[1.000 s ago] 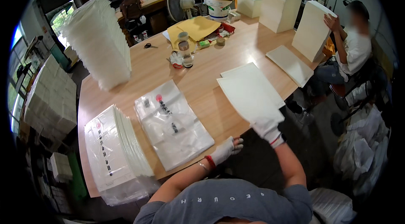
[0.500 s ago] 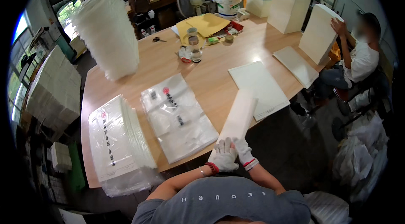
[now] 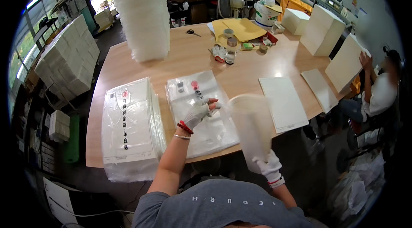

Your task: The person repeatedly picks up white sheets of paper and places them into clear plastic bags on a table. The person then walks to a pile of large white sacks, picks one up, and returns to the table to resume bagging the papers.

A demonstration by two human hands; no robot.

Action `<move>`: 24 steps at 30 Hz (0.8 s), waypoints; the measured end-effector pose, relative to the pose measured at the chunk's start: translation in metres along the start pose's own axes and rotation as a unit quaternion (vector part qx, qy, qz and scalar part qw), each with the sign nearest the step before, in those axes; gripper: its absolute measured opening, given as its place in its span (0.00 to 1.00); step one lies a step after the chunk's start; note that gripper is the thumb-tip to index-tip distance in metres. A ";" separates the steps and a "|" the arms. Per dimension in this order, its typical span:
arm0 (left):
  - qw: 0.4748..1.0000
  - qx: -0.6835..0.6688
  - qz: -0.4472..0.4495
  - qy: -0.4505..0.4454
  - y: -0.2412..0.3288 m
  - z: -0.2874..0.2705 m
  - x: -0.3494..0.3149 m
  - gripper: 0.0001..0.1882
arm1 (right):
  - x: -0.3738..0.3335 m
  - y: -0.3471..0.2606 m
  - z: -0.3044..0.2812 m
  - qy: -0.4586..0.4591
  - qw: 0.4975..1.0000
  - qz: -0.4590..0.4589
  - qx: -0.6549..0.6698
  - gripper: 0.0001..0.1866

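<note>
My right hand [image 3: 269,166], in a white glove, grips the near end of a curled white sheaf of paper [image 3: 252,127]. The sheaf stands up off the table's front edge, bent and blurred by motion. My left hand [image 3: 199,112], gloved with some fingertips bare, is over a stack of clear printed plastic bags [image 3: 206,131]. Its fingers reach out toward the sheaf, apart, with nothing visible in them. Left of it lies a pile of filled printed bags [image 3: 131,120] with white paper inside.
Flat white sheets [image 3: 283,104] and a thinner pile [image 3: 319,90] lie to the right. A co-worker [image 3: 380,82] sits there holding a tall paper block [image 3: 347,62]. At the back are a tall plastic stack [image 3: 143,17], scissors [image 3: 193,33], a glass jar [image 3: 231,52] and yellow envelopes [image 3: 244,29].
The paper sheaf, earlier lying curled under both hands at the table edge, is now raised in my right hand. My left hand has left it and moved over the clear bags. The view has shifted.
</note>
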State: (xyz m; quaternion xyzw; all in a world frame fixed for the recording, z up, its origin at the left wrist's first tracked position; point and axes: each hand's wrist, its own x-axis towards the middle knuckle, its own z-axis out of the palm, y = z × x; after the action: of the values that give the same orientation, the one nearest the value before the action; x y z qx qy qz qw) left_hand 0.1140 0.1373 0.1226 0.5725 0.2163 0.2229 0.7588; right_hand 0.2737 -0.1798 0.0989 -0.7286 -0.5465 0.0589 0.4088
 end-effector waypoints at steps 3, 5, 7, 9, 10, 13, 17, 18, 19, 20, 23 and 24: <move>1.000 -0.023 0.014 0.004 0.014 0.010 0.013 0.17 | 0.014 -0.016 0.009 -0.104 0.991 0.025 -0.086 0.15; 0.970 0.167 0.178 -0.001 -0.043 0.010 0.030 0.16 | 0.037 -0.011 0.030 -0.180 0.969 0.057 -0.161 0.16; 0.942 0.215 0.253 -0.054 -0.072 0.067 0.010 0.16 | 0.068 0.002 0.060 -0.245 0.935 0.130 -0.221 0.19; 0.857 0.507 0.040 -0.082 -0.027 0.117 -0.015 0.16 | 0.088 -0.006 0.065 -0.213 0.949 0.118 -0.200 0.26; 0.862 0.497 0.098 -0.027 -0.033 0.106 -0.013 0.16 | 0.102 -0.011 0.068 -0.197 0.958 0.101 -0.182 0.29; 0.865 0.439 0.213 0.120 -0.112 0.035 0.010 0.18 | 0.124 0.021 0.100 -0.048 0.976 0.135 -0.164 0.36; 0.752 0.618 0.230 -0.006 -0.150 0.013 -0.009 0.22 | 0.155 0.087 0.170 -0.023 0.978 0.089 -0.186 0.28; 0.681 0.685 0.251 0.055 -0.155 0.004 -0.011 0.22 | 0.169 0.094 0.174 -0.079 0.970 0.114 -0.202 0.26; 0.602 0.745 0.265 0.111 -0.159 -0.010 -0.018 0.21 | 0.182 0.096 0.175 -0.135 0.954 0.161 -0.214 0.26; 0.516 0.795 0.276 0.164 -0.162 -0.025 -0.020 0.21 | 0.195 0.099 0.175 -0.189 0.933 0.207 -0.226 0.25; 0.850 0.393 0.075 0.342 -0.134 -0.046 -0.019 0.21 | 0.199 0.125 0.171 -0.250 0.912 0.201 -0.256 0.28; 0.927 0.128 -0.011 0.351 -0.126 -0.048 -0.026 0.21 | 0.195 0.123 0.171 -0.250 0.916 0.174 -0.260 0.30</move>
State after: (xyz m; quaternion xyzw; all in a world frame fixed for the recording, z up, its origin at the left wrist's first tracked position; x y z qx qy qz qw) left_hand 0.0763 0.1277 -0.0094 0.5476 0.5022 0.3713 0.5568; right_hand 0.3517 0.0674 -0.0247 -0.8544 -0.4912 0.1650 0.0384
